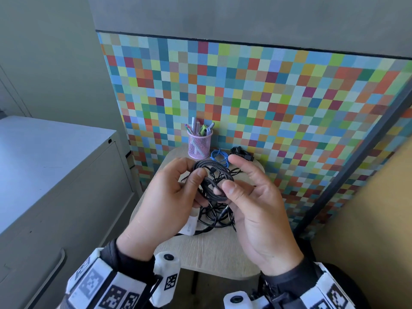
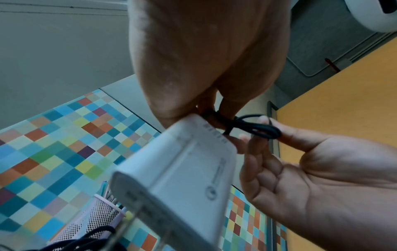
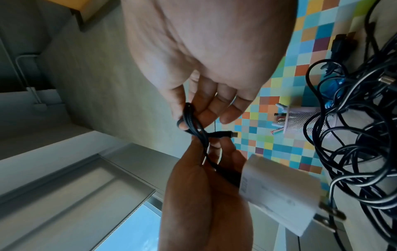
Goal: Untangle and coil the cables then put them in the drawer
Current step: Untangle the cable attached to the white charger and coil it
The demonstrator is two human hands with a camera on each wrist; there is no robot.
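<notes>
Both hands were raised above a small round table (image 1: 207, 250), working one black braided cable (image 1: 211, 175) wound into a few loops. The left hand (image 1: 165, 201) gripped the coil's left side, thumb curled over the strands. A white charger block (image 2: 189, 169) hung below that hand, prongs pointing away (whether the fingers held it too or it only dangled from the cable, I could not tell). The right hand (image 1: 256, 210) pinched the loops' right side between thumb and first fingers; its other fingers were loosely spread. In the right wrist view a short plug end (image 3: 223, 134) stuck out between the two hands.

Beneath the hands, on the table, lay a tangled heap of black cables (image 1: 216, 216), still knotted together. Behind it sat a small blue cable (image 1: 219, 156) and a black cable bundle (image 1: 242, 152), near the far edge. A pink mesh pen cup (image 1: 199, 146) stood just left of the blue cable, against the multicoloured checkered panel (image 1: 267, 103). A grey cabinet (image 1: 55, 175) with a drawer handle (image 1: 52, 273) stood to the left, shut.
</notes>
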